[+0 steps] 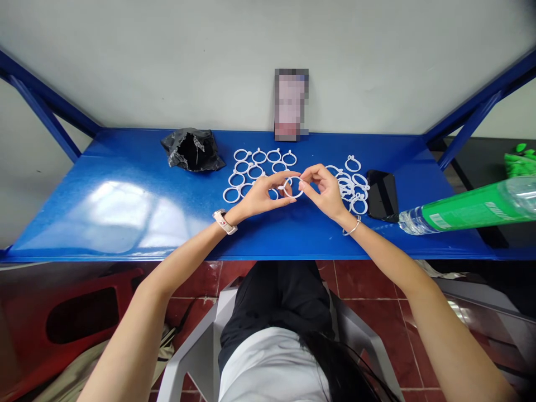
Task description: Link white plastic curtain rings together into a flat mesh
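Observation:
Between my two hands, just above the table, is a white plastic curtain ring (pixel 295 196) with a small eyelet. My left hand (pixel 268 195) grips its left side between thumb and fingers. The fingertips of my right hand (pixel 324 192) pinch the ring's right edge. Beyond and beside my left hand, several white rings (pixel 248 171) lie spread in loose rows, some partly covered by that hand. A heap of overlapping white rings (pixel 347 184) lies to the right of my right hand.
A crumpled black plastic bag (pixel 184 156) lies at the back left of the blue table (pixel 125 167). A blurred phone-like slab (pixel 288 106) leans on the wall. At right are a black phone (pixel 383 195) and a lying green-labelled bottle (pixel 469 206). Blue braces (pixel 46 114) flank the table.

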Available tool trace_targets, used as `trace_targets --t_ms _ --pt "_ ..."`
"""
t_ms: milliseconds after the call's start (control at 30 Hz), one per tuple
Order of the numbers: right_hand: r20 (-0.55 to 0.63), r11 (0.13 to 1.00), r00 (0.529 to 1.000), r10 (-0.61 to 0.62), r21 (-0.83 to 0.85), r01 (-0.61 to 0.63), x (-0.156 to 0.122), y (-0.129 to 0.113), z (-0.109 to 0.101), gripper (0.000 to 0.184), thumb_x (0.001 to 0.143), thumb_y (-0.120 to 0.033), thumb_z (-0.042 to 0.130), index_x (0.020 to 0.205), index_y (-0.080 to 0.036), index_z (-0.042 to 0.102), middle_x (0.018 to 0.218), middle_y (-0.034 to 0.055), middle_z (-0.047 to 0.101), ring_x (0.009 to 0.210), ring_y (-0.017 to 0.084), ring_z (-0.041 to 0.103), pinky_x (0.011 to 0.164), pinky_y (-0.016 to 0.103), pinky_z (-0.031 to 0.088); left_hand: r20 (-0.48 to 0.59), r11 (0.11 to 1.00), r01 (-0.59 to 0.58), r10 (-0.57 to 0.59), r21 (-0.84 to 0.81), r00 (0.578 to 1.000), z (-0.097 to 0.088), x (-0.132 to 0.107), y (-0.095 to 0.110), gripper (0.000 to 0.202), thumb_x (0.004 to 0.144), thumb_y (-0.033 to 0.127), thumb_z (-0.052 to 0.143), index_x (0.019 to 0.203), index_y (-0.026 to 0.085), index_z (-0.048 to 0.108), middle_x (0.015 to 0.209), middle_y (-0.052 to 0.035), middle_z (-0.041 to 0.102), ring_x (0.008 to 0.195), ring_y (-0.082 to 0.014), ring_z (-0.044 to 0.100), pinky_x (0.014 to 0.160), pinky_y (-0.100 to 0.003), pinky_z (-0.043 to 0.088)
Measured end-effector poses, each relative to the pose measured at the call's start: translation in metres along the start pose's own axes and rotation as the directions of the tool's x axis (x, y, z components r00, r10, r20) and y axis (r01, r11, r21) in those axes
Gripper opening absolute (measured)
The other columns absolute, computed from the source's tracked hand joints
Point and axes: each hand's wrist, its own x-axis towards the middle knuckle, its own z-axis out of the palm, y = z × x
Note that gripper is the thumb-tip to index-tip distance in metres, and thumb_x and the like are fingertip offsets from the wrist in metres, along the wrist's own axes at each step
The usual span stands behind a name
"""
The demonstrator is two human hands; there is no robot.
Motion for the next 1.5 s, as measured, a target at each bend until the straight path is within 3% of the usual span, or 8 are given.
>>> trace_targets --t_ms 167,367,667,867,1033,1267,1367,1500 --pt "0.011 0.999 1.000 -0.010 0.045 0.009 0.000 0.001 -0.002 0.027 0.090 -0.049 0.067 0.094 -0.024 0.059 0.084 0.0003 0.064 0.074 0.015 0.062 0.071 0.032 0.053 -0.009 1.000 -0.010 0.011 0.007 1.000 0.000 -0.001 -0.001 0.057 0.087 0.047 0.074 0.135 0.019 0.059 0.084 -0.0035 0.072 0.077 -0.0149 0.068 0.082 -0.031 0.059" --pt "0.029 0.989 0.998 0.061 0.132 -0.064 0.002 0.001 -0.005 0.032 0.091 -0.056 0.061 0.094 -0.024 0.058 0.083 0.0006 0.065 0.075 0.017 0.065 0.075 0.035 0.055 -0.029 0.999 -0.027 0.028 0.022 0.999 0.000 -0.001 -0.001 0.055 0.087 0.044 0.074 0.134 0.019 0.059 0.087 -0.0040 0.072 0.078 -0.0151 0.068 0.083 -0.032 0.058" --pt "0.055 0.995 0.997 0.060 0.078 -0.064 0.002 0.004 -0.003 0.034 0.088 -0.056 0.067 0.096 -0.025 0.058 0.088 0.0011 0.066 0.079 0.016 0.065 0.075 0.032 0.055 -0.069 0.997 -0.026 0.031 0.070 0.997 -0.001 0.000 0.002 0.055 0.085 0.047 0.075 0.129 0.018 0.062 0.090 -0.0055 0.073 0.078 -0.0154 0.068 0.080 -0.031 0.059" --pt "0.154 0.990 0.985 0.082 0.102 -0.099 0.000 0.012 0.003 0.034 0.088 -0.055 0.067 0.098 -0.024 0.056 0.093 0.0019 0.070 0.087 0.017 0.070 0.082 0.032 0.058 -0.109 0.988 -0.090 0.104 0.123 0.989 0.001 0.000 -0.004 0.051 0.084 0.049 0.076 0.122 0.018 0.065 0.106 -0.0089 0.071 0.080 -0.0142 0.067 0.073 -0.027 0.058" --pt "0.177 0.990 0.978 0.108 0.071 -0.123 -0.002 0.015 0.006 0.032 0.090 -0.053 0.064 0.101 -0.023 0.061 0.098 0.0037 0.072 0.092 0.020 0.071 0.085 0.035 0.057 -0.132 0.952 -0.128 0.170 0.278 0.977 0.003 0.001 -0.010 0.041 0.086 0.046 0.075 0.113 0.017 0.066 0.100 -0.0072 0.071 0.079 -0.0133 0.066 0.069 -0.025 0.055" --pt "0.189 0.997 0.979 0.071 0.018 -0.076 0.000 0.011 0.002 0.031 0.096 -0.051 0.056 0.094 -0.023 0.068 0.094 0.0032 0.069 0.089 0.019 0.067 0.081 0.034 0.055 -0.249 0.927 0.040 0.059 0.374 0.967 0.004 0.001 -0.019 0.043 0.083 0.054 0.074 0.101 0.016 0.065 0.080 -0.0021 0.070 0.070 -0.0126 0.065 0.069 -0.024 0.054" --pt "0.187 0.998 0.980 0.067 -0.017 -0.065 0.000 0.008 0.004 0.029 0.092 -0.051 0.062 0.089 -0.022 0.066 0.088 0.0021 0.065 0.081 0.017 0.062 0.075 0.032 0.053 -0.242 0.920 0.037 0.064 0.390 0.968 0.005 0.000 -0.020 0.040 0.084 0.054 0.072 0.094 0.017 0.064 0.077 -0.0021 0.069 0.067 -0.0122 0.063 0.065 -0.023 0.052" --pt "0.217 0.987 0.966 0.140 0.041 -0.153 0.000 0.009 0.006 0.033 0.088 -0.053 0.067 0.081 -0.021 0.060 0.076 -0.0016 0.058 0.070 0.014 0.055 0.070 0.029 0.050 -0.203 0.918 0.015 0.072 0.397 0.977 0.005 0.000 -0.020 0.045 0.086 0.061 0.068 0.093 0.017 0.063 0.077 -0.0033 0.068 0.066 -0.0125 0.062 0.062 -0.023 0.050"
